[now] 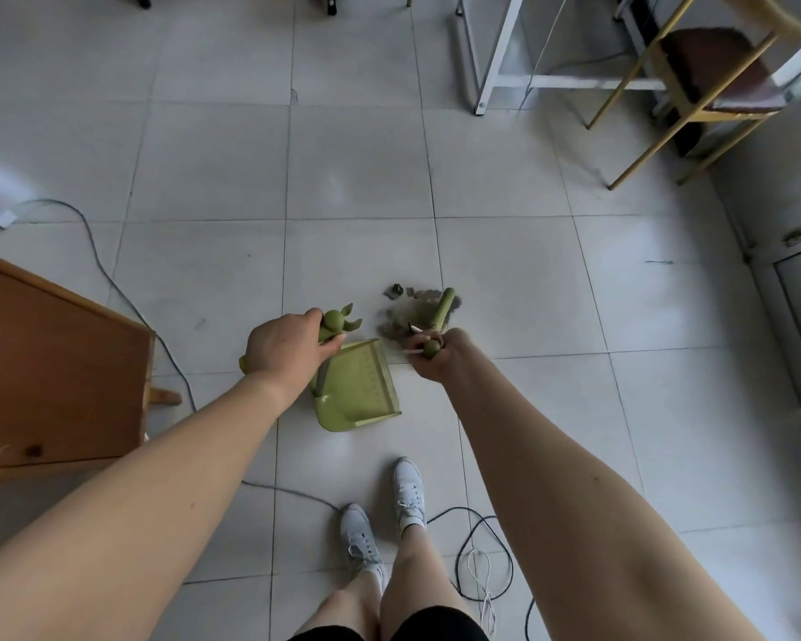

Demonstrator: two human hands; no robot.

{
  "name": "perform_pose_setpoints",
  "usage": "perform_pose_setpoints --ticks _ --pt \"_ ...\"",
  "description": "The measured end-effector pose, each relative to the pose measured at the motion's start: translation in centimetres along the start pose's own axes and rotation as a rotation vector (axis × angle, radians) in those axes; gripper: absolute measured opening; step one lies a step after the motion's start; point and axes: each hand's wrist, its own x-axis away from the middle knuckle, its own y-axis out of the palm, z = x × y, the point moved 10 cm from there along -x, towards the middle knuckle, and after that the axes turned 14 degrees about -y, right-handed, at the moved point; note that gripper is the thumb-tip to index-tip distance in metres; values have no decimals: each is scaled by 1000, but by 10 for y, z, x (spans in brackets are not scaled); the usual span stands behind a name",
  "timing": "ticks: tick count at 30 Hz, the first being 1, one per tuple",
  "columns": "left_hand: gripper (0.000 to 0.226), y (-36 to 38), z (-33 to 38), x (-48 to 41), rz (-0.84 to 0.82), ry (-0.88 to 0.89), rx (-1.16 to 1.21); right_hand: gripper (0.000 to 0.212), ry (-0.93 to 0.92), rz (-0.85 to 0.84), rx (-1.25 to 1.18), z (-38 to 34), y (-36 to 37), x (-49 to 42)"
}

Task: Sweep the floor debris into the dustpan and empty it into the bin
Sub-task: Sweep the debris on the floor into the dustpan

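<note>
A green dustpan rests on the tiled floor in front of my feet, its mouth facing right and away. My left hand grips the top of its upright green handle. My right hand is closed around the top of a green broom handle; the broom head is foreshortened below it. A small heap of grey-brown debris lies on the floor just beyond the dustpan, under the broom. No bin is in view.
A wooden table stands at the left. Cables trail over the floor by my white shoes and at the left. A chair with gold legs and a white frame stand at the far right.
</note>
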Motion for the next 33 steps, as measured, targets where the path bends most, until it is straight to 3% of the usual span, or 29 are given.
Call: perform_pose_setpoints --ticks 10,15,19,26,33 --pt "43 -15 -20 6 15 -69 39 37 -31 81 52 -49 -36 32" --pt "42 -17 -19 11 1 -93 65 31 -91 134 277 -86 -53 37" --pt "42 -11 -15 14 -13 -153 102 20 -128 154 618 -112 -58 16" --pt "42 5 12 10 -23 -281 120 37 -96 86 1147 -149 -63 -59" --pt "41 12 51 13 -33 -403 149 36 17 -9 1204 -122 -80 -87"
